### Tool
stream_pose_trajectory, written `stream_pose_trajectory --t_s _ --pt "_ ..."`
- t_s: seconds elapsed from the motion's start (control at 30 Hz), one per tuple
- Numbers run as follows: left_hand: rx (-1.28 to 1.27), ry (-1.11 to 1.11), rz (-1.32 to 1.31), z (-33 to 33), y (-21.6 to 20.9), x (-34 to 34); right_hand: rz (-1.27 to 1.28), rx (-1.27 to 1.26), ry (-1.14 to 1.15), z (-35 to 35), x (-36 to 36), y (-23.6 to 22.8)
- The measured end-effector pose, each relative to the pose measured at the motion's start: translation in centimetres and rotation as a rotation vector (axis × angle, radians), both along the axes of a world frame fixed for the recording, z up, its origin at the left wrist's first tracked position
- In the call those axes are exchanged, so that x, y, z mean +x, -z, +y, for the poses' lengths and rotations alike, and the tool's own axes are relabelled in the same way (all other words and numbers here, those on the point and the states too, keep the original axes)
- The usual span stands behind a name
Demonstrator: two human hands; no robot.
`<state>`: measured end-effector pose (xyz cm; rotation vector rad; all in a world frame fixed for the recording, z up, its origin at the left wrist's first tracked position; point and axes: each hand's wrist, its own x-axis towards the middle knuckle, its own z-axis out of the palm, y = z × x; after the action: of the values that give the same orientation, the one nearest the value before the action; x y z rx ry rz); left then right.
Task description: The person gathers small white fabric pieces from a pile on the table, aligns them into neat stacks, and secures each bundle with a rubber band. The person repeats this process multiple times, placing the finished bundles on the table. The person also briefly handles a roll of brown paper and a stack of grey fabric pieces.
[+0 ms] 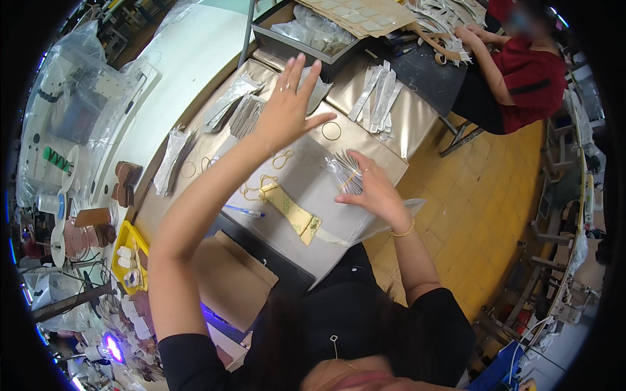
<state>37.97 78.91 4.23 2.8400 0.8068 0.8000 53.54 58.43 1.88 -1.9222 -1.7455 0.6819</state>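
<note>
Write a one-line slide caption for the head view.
Left hand spread open over the worktable while the right hand holds a fanned bundle of grey strips.

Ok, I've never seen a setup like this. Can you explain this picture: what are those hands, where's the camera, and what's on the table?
There's no machine arm here: these are a person's bare hands, seen from a wide fisheye camera on that person's head, looking down. That's why straight edges bend. Picture left is their left.

The left hand is spread open above the table and appears to hold nothing. The right hand holds a fanned grey bundle between thumb and fingers.

On the grey work surface lie a blue pen, a yellow patterned strip and thin loops. Pale strips lie farther back. The person in red is someone else.
</note>
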Motion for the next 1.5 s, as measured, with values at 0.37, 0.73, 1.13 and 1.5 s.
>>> stream_pose_trajectory --t_s 0.37,0.73,1.13,1.5 --pt "-1.773 -0.035 -0.461 -13.1 -3.8 -7.3 0.888 0.212 -0.023 0.7 -5.1 -3.2" --pt "-1.812 -0.058 -0.849 -13.5 -6.0 -10.1 0.293 0.681 -0.020 1.0 -9.5 -6.4" --pt "-2.033 -0.078 -0.860 -13.2 -5.5 -11.4 0.688 0.344 -0.383 3.7 -7.3 -4.2" --pt "-1.895 -0.074 -1.122 -13.2 -4.8 -11.4 0.779 0.154 -0.630 2.0 -6.4 -4.7"
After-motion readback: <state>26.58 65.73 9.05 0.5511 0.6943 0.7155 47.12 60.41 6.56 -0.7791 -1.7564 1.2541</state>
